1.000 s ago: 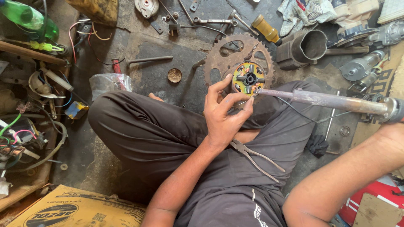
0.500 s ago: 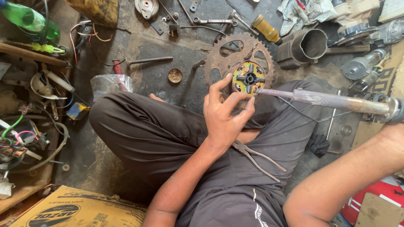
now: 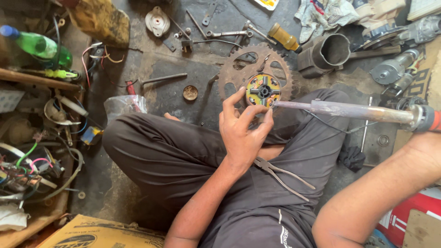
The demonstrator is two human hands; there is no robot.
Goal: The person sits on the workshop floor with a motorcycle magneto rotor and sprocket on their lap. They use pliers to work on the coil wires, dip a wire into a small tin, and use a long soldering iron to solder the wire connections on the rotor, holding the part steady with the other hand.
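Sitting cross-legged on a grimy workshop floor [image 3: 183, 98], a person in dark trousers [image 3: 174, 156] is working over the lap, with clutter ringing the legs on every side. Lying flat on the floor just beyond the knees is a rusty toothed sprocket [image 3: 229, 76], the largest loose part in view. A dark metal cylinder [image 3: 333, 53] is resting on its side to the right of it, and a green plastic bottle [image 3: 39, 46] is lying at far left above a tangle of coloured wires [image 3: 20, 167].

Left hand [image 3: 243, 133] is raised in front of the sprocket, its fingers [image 3: 233, 102] pinching a small round part [image 3: 262, 90] by the rim — yellow-edged, with copper windings and a dark cross-shaped centre. The part is sitting in the air over the sprocket's hub, facing the camera.

Right hand [image 3: 425, 142] is mostly out of frame at the right edge; the grip of its fingers cannot be made out. From that side a long soldering iron [image 3: 349, 110] with a discoloured barrel and a red collar is reaching leftward, its tip touching the right edge of the round part.

Pliers [image 3: 280, 174] are lying on the lap just below the left wrist, handles spread. Smaller still — a spanner [image 3: 225, 33] beyond the sprocket, a yellow-handled tool [image 3: 284, 37] beside it, and a brown round cap [image 3: 190, 93] on the floor to the left.
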